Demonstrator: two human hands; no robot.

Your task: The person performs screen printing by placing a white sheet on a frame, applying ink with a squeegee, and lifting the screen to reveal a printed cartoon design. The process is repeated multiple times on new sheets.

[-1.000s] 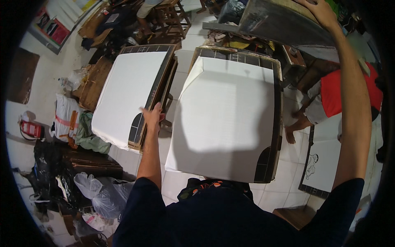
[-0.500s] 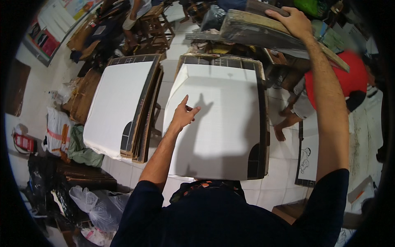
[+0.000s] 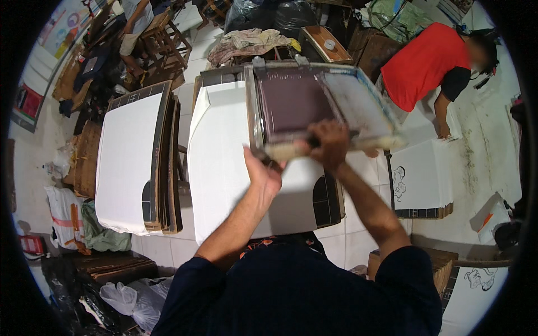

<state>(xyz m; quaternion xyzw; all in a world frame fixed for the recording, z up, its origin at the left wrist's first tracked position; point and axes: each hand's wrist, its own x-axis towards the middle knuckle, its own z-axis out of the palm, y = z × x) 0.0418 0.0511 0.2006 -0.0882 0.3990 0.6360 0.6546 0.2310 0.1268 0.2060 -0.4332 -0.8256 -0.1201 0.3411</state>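
Note:
A screen-printing frame [image 3: 258, 115] with a dark purple mesh panel hangs tilted over the right part of a white cloth [image 3: 221, 168] on a board. My left hand [image 3: 266, 176] has its thumb up beside the frame's near left corner, its fingers around that corner and partly hidden. My right hand [image 3: 329, 147] is closed at the near rail. A dark bar [image 3: 353, 135] shows beside its fingers; blur hides whether the hand grips that too. Two metal clamps sit at the frame's far edge. The cloth's far left corner is folded over.
On the left stands a stack of boards topped with white cloth [image 3: 129, 162]. A person in a red top [image 3: 423, 64] bends over at the right, one hand on white sheets [image 3: 423, 179] with a line drawing. Plastic bags [image 3: 134, 302] lie at lower left, a wooden tray [image 3: 327, 45] beyond the frame.
My right hand has come down and toward me, bringing the raised frame low over the cloth. My left hand has moved from above the cloth to the frame's near left corner. The view has shifted right.

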